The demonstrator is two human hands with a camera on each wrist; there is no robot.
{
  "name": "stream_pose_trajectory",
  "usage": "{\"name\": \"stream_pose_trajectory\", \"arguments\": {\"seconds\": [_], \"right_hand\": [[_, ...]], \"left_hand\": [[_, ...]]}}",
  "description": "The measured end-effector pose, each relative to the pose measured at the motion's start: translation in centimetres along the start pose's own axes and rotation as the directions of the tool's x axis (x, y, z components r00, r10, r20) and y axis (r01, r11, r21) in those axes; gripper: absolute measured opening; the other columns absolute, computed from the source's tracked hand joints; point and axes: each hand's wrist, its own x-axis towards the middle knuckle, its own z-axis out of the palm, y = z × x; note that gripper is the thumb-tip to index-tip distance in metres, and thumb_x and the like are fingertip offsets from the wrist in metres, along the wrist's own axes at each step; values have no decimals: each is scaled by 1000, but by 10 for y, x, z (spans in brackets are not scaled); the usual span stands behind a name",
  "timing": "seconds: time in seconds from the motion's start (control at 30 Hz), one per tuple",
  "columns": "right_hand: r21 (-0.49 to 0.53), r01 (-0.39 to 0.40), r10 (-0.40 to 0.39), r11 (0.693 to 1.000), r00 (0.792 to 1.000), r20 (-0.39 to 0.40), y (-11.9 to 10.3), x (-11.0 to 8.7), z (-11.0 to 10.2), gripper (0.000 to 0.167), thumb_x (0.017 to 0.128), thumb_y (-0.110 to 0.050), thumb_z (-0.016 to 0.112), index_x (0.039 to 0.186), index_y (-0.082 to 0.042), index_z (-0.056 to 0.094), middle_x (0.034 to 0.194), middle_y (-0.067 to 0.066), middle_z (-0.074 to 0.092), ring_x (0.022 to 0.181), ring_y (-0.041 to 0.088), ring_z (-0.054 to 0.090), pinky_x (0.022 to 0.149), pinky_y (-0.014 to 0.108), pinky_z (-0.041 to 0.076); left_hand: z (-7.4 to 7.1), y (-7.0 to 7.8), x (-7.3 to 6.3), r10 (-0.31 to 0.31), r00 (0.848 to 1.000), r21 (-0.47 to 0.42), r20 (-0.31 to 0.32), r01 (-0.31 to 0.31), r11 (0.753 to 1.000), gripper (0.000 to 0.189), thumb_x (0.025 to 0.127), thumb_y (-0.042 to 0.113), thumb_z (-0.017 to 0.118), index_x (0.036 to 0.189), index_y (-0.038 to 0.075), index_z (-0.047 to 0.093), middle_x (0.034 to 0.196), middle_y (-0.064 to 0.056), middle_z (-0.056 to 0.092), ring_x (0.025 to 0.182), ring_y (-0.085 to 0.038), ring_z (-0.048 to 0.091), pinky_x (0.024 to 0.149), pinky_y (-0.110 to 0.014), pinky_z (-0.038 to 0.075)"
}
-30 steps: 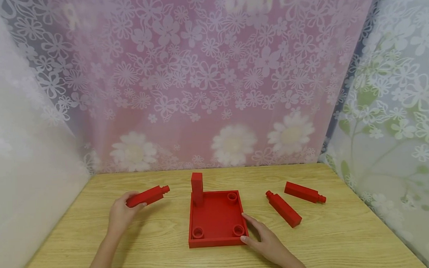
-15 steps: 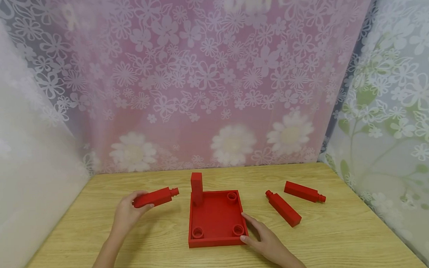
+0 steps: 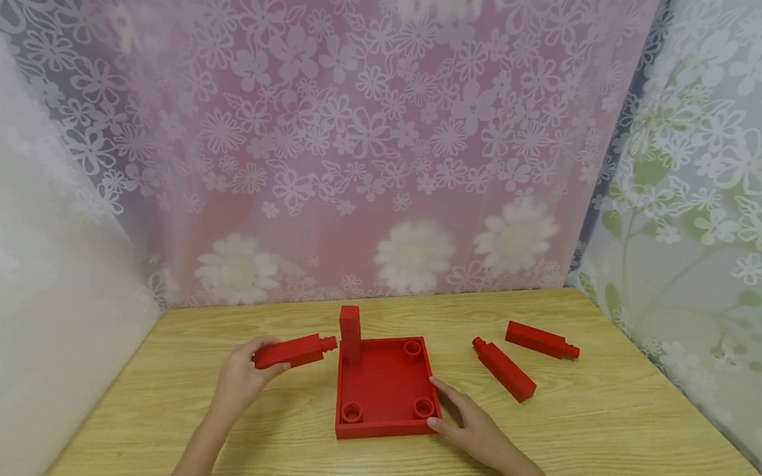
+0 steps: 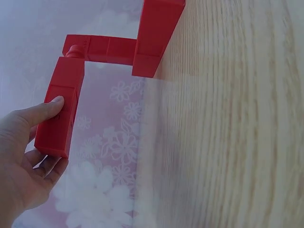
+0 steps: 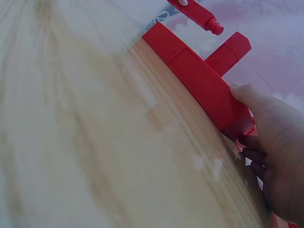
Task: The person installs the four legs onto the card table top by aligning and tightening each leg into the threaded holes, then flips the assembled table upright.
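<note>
My left hand grips a red square table leg by its rear end, thumb on the near face. The leg is raised above the table, and its threaded tip points right, near the upright leg. That one stands in the far left corner of a red, shallow square tabletop, which lies underside up. Round sockets show in its other three corners. My right hand holds the tabletop at the near right corner, thumb on the front edge and fingers along the right side.
Two more red legs lie to the right on the wooden table: one slanted leg and, behind it, another leg. Flowered curtains hang at the back and sides.
My left hand has carried its leg to the right, bringing the threaded tip close to the upright leg. The right hand and the tabletop have stayed in place.
</note>
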Motion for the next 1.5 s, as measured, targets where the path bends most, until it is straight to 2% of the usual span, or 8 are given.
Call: {"name": "stream_pose_trajectory", "arguments": {"seconds": [0.23,0.43,0.7,0.97,1.2,1.5], "right_hand": [[-2,-11,11,1000,1000,-3,0,1,-1,68,84,-47,61,141,-17,38,141,8,38,127,34,33,96,57,29],[9,-20,20,1000,1000,6,-2,0,-1,70,84,-48,61,142,-17,37,141,7,37,128,33,32,98,56,27],[11,-3,3,1000,1000,-3,-1,0,-2,68,84,-46,61,141,-18,38,141,8,38,128,33,32,98,57,27],[17,-11,11,1000,1000,8,1,0,-1,69,84,-48,61,142,-18,37,141,6,37,129,32,31,98,56,27],[21,-13,13,1000,1000,9,3,1,1,69,84,-48,60,142,-18,37,141,7,37,128,32,32,98,56,27],[25,-13,13,1000,1000,6,3,0,1,69,84,-48,61,142,-19,37,141,6,37,128,32,31,98,56,27]], "left_hand": [[11,12,1,-9,1000,-19,21,9,1000,40,68,13,82,106,10,67,93,-5,62,84,-22,52,66,-35,44],[19,22,2,11,1000,-60,28,-9,998,39,68,12,82,104,10,67,94,-4,63,82,-21,51,68,-37,45],[31,34,4,28,998,-89,50,-23,996,38,68,15,82,103,11,68,93,0,64,81,-19,50,63,-32,43],[43,47,7,14,997,-162,81,0,987,37,68,14,81,103,12,69,94,1,63,73,-15,53,56,-27,47],[53,57,9,8,996,-159,89,6,987,38,69,16,81,105,10,68,101,-2,62,87,-19,55,64,-27,50],[62,66,12,5,997,-170,78,8,985,38,70,20,81,104,13,68,106,-4,61,96,-22,54,74,-36,49]]}}
